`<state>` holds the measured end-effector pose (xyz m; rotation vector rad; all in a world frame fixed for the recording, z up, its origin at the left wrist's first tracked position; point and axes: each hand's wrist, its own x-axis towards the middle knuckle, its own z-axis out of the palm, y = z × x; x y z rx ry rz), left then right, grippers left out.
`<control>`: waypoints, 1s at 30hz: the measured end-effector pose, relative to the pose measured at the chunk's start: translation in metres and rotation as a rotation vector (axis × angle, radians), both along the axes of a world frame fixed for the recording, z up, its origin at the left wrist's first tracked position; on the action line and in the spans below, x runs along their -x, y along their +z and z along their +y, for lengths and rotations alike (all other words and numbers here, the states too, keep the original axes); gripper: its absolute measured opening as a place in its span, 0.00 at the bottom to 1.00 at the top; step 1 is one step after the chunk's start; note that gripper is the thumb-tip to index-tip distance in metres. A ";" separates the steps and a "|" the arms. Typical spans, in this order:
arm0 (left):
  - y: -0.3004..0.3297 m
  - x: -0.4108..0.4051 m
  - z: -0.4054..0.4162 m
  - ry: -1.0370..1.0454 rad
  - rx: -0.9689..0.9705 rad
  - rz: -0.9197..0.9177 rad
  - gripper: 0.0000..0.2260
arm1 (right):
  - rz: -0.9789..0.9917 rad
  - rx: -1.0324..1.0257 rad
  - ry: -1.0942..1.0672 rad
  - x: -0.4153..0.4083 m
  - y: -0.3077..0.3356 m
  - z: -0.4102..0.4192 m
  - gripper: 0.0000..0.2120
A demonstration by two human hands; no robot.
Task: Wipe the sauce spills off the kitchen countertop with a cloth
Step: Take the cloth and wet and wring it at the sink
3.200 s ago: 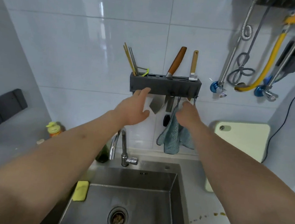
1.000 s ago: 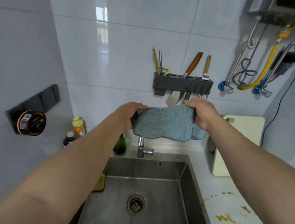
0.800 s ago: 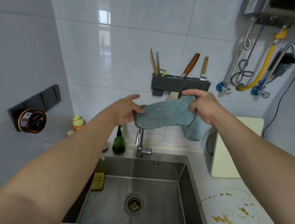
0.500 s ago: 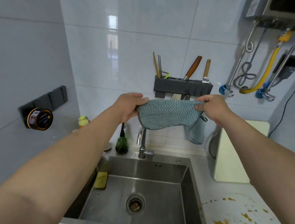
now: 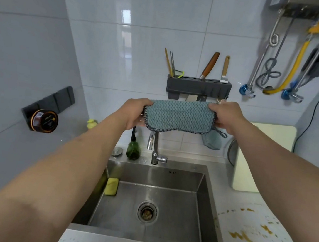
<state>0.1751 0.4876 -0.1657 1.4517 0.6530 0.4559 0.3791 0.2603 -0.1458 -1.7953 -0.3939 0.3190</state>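
Observation:
A blue-grey waffle-knit cloth (image 5: 178,116) is stretched flat between both hands, held in the air above the tap. My left hand (image 5: 134,112) grips its left edge and my right hand (image 5: 225,115) grips its right edge. Brown-yellow sauce spills (image 5: 245,236) are spattered over the white countertop (image 5: 243,211) at the lower right, to the right of the sink. A few more specks lie along the counter's front edge.
A steel sink (image 5: 153,199) lies below with a yellow sponge (image 5: 111,186) and a tap (image 5: 153,149). A dark knife rack (image 5: 198,87) hangs on the tiled wall, a second cloth (image 5: 212,140) under it. A pale cutting board (image 5: 257,158) leans at right, a green bottle (image 5: 133,149) by the tap.
The cloth was taken off the hook under the rack. Since then both hands have spread it out and now hold it flat and level by its two ends.

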 end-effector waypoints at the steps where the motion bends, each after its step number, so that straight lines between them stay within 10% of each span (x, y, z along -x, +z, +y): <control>1: 0.000 -0.002 -0.004 -0.007 0.042 -0.005 0.11 | -0.002 0.023 -0.056 0.001 -0.002 0.004 0.19; 4: -0.002 -0.012 -0.023 -0.044 0.090 0.047 0.12 | -0.129 0.093 -0.116 0.018 -0.005 0.023 0.14; 9: -0.007 -0.035 -0.049 -0.198 0.201 -0.022 0.21 | -0.026 0.122 0.506 0.078 0.001 0.054 0.12; 15: -0.006 -0.040 -0.031 -0.065 0.257 -0.106 0.12 | -0.309 0.108 0.135 0.069 -0.011 0.068 0.10; 20: 0.000 -0.034 -0.021 -0.170 0.314 -0.251 0.09 | 0.028 0.128 0.418 0.067 -0.026 0.074 0.15; 24: -0.003 -0.028 0.010 -0.024 -0.133 -0.011 0.05 | 0.007 0.078 0.387 0.057 -0.029 0.089 0.09; 30: -0.013 -0.009 0.056 -0.365 0.207 -0.203 0.10 | 0.142 -0.025 0.495 0.064 -0.020 0.120 0.09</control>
